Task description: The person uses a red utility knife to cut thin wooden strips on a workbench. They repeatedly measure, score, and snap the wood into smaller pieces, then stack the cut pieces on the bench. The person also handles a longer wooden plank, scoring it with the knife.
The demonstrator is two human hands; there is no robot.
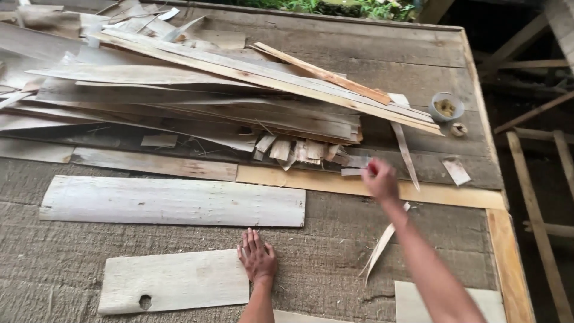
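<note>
My left hand lies flat, fingers together, on the right end of a pale wood veneer sheet with a round hole near its left end. My right hand reaches out over the table and pinches a small grey veneer scrap together with something small and red. A longer pale veneer sheet lies just beyond the holed one. Small veneer offcuts sit beside my right hand at the foot of a big pile of veneer strips.
A burlap-covered wooden table with a raised wooden rim. A small grey cup stands at the far right with a small roll beside it. Loose slivers and a scrap lie on the right. Wooden framework lies off the right edge.
</note>
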